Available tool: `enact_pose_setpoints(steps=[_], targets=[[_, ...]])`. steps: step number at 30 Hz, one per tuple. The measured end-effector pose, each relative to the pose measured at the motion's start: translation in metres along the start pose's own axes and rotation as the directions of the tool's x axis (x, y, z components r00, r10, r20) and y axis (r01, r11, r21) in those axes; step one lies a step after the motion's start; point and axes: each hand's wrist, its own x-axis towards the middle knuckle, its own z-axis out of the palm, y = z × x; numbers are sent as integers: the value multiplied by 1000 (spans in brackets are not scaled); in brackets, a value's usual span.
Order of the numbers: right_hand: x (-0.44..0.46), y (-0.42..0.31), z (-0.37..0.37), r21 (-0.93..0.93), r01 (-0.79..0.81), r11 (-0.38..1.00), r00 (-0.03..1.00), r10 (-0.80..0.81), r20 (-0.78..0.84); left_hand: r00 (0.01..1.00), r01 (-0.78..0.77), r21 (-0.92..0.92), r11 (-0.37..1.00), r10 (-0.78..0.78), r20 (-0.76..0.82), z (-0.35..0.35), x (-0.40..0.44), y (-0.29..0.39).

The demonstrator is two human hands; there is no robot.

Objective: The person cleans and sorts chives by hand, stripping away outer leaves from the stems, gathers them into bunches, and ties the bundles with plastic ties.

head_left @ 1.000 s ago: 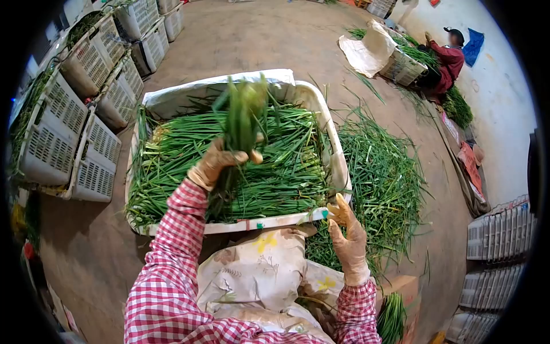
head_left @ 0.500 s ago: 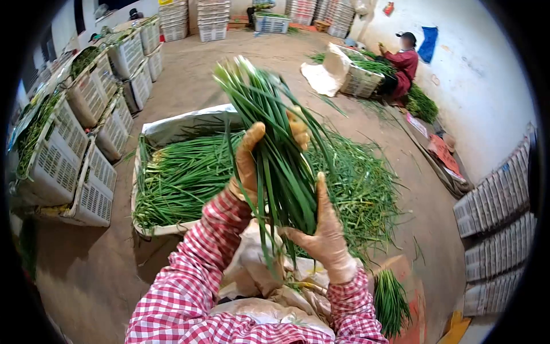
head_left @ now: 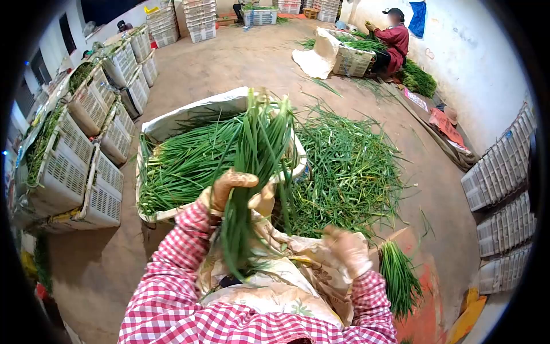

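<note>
Green-stalk bunch (head_left: 260,143) was held up, pale ends on top, partly in front of the lined basket (head_left: 195,110). On my feed the left hand (head_left: 232,190) was wrapped round its lower half. Right hand (head_left: 347,250) was apart from it, too blurry to tell if it pinched anything. Loose heap (head_left: 349,178) lay right of the basket, small bundle (head_left: 398,278) by the right sleeve (head_left: 369,298).

Right grip (head_left: 348,250) blurred; held bunch (head_left: 260,140) hides part of crate (head_left: 172,214); sleeves (head_left: 172,286) cut off below
</note>
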Motion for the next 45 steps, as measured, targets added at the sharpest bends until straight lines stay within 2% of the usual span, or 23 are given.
enact_pose_setpoints(steps=[3, 5, 7, 9, 10, 14, 17, 19, 21, 23, 24, 25, 26, 27, 29, 32, 33, 34, 36, 37, 39, 43, 45], targets=[[15, 17, -17, 598, 341, 725, 872, -7, -490, 996, 86, 344, 935, -70, -60, -12, -30, 17], [2, -22, -44, 802, 390, 454, 895, 18, -445, 980, 183, 401, 898, -134, -146, 7, -50, 25], [6, -45, -38, 837, 482, 259, 873, -226, -432, 949, 298, 332, 895, -242, -200, 4, -76, 23], [15, -57, -16, 937, 341, 72, 863, -420, -282, 913, 408, 212, 888, -400, -79, 32, -92, 21], [14, -68, -3, 955, 295, 25, 837, -488, -246, 899, 423, 195, 885, -382, -216, 31, -106, 9], [10, -76, 38, 964, -58, 259, 788, -581, 204, 833, 461, -35, 887, -445, -328, 29, -149, -32], [6, -60, 28, 858, 1, 513, 841, -465, 277, 893, 368, -44, 929, -366, -262, 31, -161, -52], [12, -45, 17, 857, 60, 511, 810, -527, 257, 901, 339, -102, 935, -353, -252, 17, -171, -67], [27, -28, 18, 786, 362, 501, 748, -659, 76, 872, 367, -208, 907, -413, -262, 10, -177, -74], [44, -15, 0, 270, 660, 702, 717, -695, 53, 883, 341, -155, 927, -373, -286, 12, -176, -82], [46, -13, -10, 214, 670, 711, 733, -680, -36, 894, 310, -89, 947, -322, -310, 13, -175, -86], [55, -2, -11, 562, 509, 652, 822, -563, -91, 895, 308, -89, 947, -320, -310, 15, -173, -86], [64, 11, -21, 294, 585, 756, 811, -536, -235, 872, 336, -57, 940, -334, -358, 20, -172, -84], [82, 31, -23, 382, 602, 702, 796, -487, -359, 859, 355, -43, 934, -344, -379, 20, -172, -85], [92, 35, -39, -316, 142, 938, 885, -263, -383, 846, 374, -29, 927, -354, -399, 23, -171, -85], [63, 0, -25, -218, 26, 976, 933, -102, -345, 852, 412, 52, 910, -365, -374, 22, -163, -90], [42, -28, -32, 232, 145, 962, 978, -104, -180, 840, 434, 30, 900, -393, -373, 29, -156, -88], [21, -57, -39, 646, 85, 759, 995, -103, -9, 846, 435, 113, 893, -362, -391, 28, -154, -93], [8, -76, -21, 920, 56, 388, 918, -382, 106, 848, 448, 196, 872, -345, -402, 28, -154, -98], [9, -77, -7, 896, 43, 442, 909, -390, 149, 839, 476, 202, 856, -373, -395, 29, -153, -99], [6, -80, 11, 641, 377, 668, 871, -491, -1, 830, 502, 203, 841, -403, -385, 32, -151, -100], [3, -81, 25, 718, 356, 598, 856, -516, 5, 813, 562, 360, 745, -418, -405, 35, -150, -101], [-1, -77, 24, 865, 263, 428, 879, -476, -32, 899, 402, 452, 796, -249, -359, 34, -152, -109]])
